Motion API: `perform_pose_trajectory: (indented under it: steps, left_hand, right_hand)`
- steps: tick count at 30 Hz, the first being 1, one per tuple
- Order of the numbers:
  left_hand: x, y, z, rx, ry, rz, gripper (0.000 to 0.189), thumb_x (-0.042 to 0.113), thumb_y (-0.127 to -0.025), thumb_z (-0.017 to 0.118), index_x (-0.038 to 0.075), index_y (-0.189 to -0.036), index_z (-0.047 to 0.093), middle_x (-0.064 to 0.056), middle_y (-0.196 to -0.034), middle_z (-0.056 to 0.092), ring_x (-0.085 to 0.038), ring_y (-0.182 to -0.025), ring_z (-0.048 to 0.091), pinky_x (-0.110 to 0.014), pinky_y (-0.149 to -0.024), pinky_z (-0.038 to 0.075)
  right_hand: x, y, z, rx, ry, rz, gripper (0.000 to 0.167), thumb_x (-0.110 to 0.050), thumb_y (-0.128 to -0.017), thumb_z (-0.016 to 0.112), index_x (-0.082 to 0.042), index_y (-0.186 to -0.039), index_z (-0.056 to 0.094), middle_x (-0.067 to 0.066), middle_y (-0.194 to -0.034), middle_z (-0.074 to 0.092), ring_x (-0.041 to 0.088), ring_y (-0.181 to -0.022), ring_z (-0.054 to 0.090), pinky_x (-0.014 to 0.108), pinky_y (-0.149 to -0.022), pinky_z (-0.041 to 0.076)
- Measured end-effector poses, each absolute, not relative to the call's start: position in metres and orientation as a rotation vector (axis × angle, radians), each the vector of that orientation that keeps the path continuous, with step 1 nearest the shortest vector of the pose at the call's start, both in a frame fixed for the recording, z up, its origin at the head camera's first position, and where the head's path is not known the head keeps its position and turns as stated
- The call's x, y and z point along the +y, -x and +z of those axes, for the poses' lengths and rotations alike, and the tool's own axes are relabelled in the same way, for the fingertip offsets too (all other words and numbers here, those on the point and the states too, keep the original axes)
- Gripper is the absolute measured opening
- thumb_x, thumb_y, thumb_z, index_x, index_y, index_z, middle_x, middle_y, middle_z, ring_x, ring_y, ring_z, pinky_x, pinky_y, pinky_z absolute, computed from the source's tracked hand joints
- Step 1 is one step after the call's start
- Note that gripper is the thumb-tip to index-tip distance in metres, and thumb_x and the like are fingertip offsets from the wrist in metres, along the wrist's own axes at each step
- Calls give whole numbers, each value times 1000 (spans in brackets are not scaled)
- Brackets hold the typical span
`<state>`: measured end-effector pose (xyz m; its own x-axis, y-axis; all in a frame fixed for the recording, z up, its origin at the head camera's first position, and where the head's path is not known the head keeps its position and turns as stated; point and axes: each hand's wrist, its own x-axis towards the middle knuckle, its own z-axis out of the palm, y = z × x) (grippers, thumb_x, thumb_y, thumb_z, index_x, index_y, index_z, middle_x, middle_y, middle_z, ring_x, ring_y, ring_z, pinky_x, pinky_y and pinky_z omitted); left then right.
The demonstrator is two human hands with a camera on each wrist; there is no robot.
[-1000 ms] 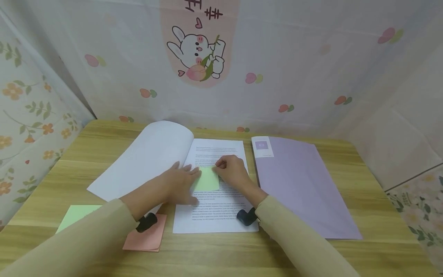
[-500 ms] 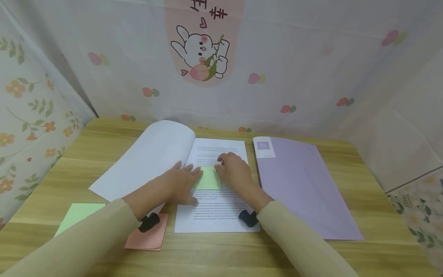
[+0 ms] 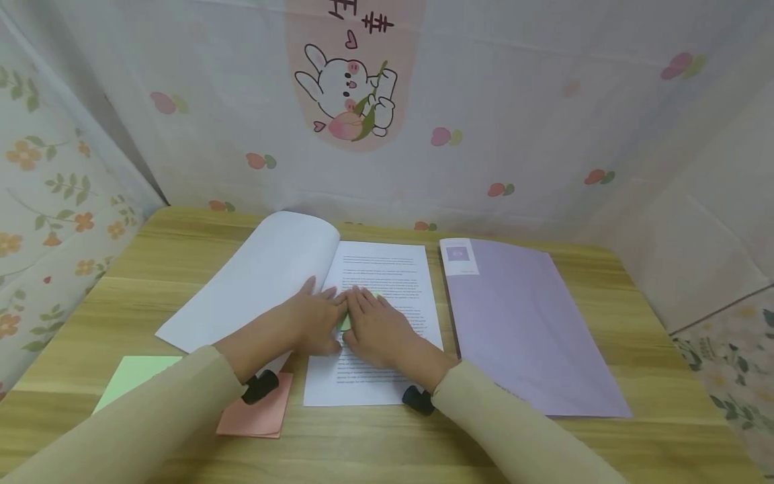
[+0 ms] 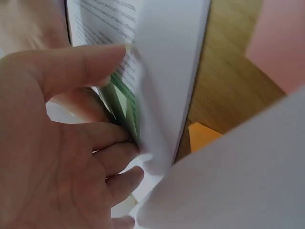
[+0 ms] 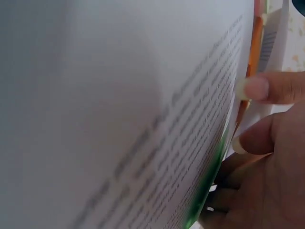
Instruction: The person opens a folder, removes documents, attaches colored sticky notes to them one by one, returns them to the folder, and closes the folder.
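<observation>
- Covering most of green note (image 3: 346, 324) on printed page (image 3: 371, 386) with straight-fingered right hand (image 3: 381, 329), gripping nothing.
- Resting left hand (image 3: 314, 326) loosely spread at note's left edge, likewise gripping nothing.

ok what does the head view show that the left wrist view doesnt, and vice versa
Only the head view: the purple cover with a white label, and the curtain with its rabbit picture.
Only the left wrist view: a small orange piece.
Both: the left hand, the printed page, part of the green note, the pink notes and the table.
</observation>
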<state>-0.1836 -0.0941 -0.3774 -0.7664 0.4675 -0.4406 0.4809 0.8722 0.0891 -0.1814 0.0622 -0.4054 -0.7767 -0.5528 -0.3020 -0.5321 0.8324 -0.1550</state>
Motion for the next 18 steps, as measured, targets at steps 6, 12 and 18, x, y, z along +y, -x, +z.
perform_pose_trajectory:
  steps: [6,12,18]
  left_hand:
    - [-93,188,-376,2576,-667,20,81,43,-90,64,3,-155,37,-12,-163,38,-34,-154,30,-67,-125,6]
    - [-95,188,-378,2585,-613,35,85,46,-88,68,5,-155,38,-11,-163,37,-34,-155,29,-65,-125,6]
    - [-96,186,-381,2604,-611,57,86,47,-86,68,5,-155,39,-10,-163,38,-34,-154,30,-66,-125,6]
  right_hand:
    - [69,179,-406,2726,738,-96,68,-40,-105,33,0,-160,23,13,-170,18,26,-159,17,49,-128,20]
    - [82,180,-404,2762,657,-103,66,-40,-106,35,1,-158,28,14,-168,24,27,-157,22,52,-127,22]
    - [90,184,-402,2731,604,-129,65,-41,-107,29,-1,-158,29,11,-168,23,26,-158,21,52,-128,20]
